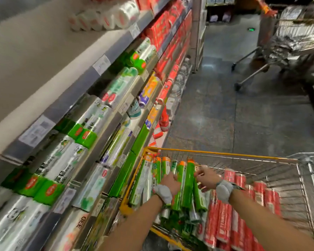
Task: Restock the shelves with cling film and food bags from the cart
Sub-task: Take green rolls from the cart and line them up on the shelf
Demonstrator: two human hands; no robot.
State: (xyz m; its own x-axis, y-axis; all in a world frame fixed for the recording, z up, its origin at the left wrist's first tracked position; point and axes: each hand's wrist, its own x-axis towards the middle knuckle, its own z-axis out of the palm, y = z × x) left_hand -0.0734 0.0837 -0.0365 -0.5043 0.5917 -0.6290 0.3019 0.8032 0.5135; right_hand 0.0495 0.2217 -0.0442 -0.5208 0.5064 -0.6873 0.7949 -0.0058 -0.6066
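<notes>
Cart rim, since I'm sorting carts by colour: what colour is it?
Yellow-orange; the head view shows the cart rim best, along the far edge.

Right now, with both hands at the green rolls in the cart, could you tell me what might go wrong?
The green rolls lean loosely together, so pulling one with the left hand or right hand could topple its neighbours. The shelves beside the cart look packed, so a roll forced in might push others off.

Shop: stocked shelves (120, 46), wire cart (225, 154)

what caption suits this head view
Left hand and right hand on green rolls in the cart beside stocked shelves.
</notes>
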